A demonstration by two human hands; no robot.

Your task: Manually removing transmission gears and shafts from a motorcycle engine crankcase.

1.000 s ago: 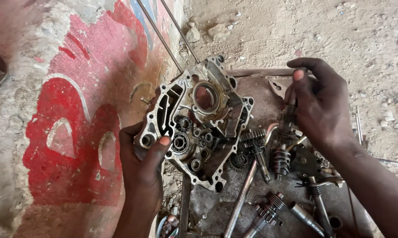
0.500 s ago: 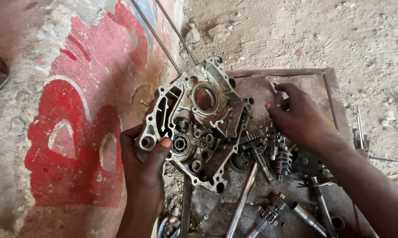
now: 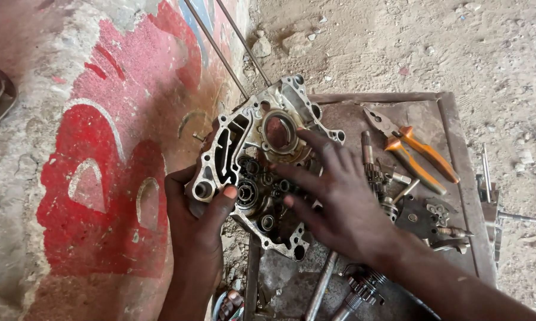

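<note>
Red and white paint covers the rough concrete slab [image 3: 95,178] that fills the left half of the view, with pale sandy ground [image 3: 410,47] stretching across the top right. A rusty metal tray [image 3: 452,137] with a raised rim lies on that ground, its floor dark with oil. Propped at the tray's left edge, tilted up against the painted slab, is the grey cast-aluminium engine case half [image 3: 253,131], its open inner face turned to the camera and showing bearings, bores and a large round opening near the top. The left hand [image 3: 199,220] grips the case's lower left edge, thumb pressed on the rim beside a bearing and fingers wrapped behind it. The right hand [image 3: 333,196] lies flat over the case's lower middle, fingers spread wide and fingertips touching the inner face; it pinches nothing. Two thin steel rods [image 3: 226,50] run diagonally from the top of the view down behind the case. On the tray to the right lie orange-handled pliers [image 3: 416,151], a geared shaft [image 3: 372,169] just beside the right hand, a dark plate with holes [image 3: 419,217], and another toothed shaft [image 3: 357,291] near the wrist.
</note>
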